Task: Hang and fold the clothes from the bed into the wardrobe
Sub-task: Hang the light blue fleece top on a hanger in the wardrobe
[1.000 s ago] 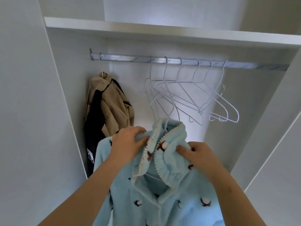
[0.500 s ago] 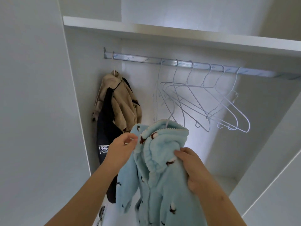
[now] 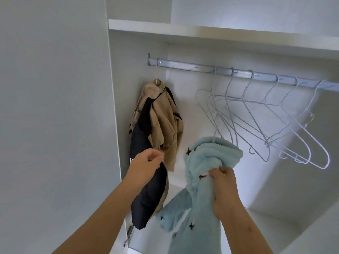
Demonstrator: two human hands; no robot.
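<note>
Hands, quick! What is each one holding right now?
Left hand: closed, fingers curled, nothing visible in it.
Right hand: closed, gripping the fluffy blue robe.

Tan jacket [image 3: 161, 121] over a black garment [image 3: 150, 198], centre-left, hanging from the left end of the rail [image 3: 192, 67]. Empty white wire hangers [image 3: 263, 103] bunched upper right on the rail. Metal hinge [image 3: 129, 233], bottom edge, left of centre.

blue robe [image 3: 207, 158] hem cut off at bottom edge; rail [image 3: 240, 72] right end cropped.
</note>
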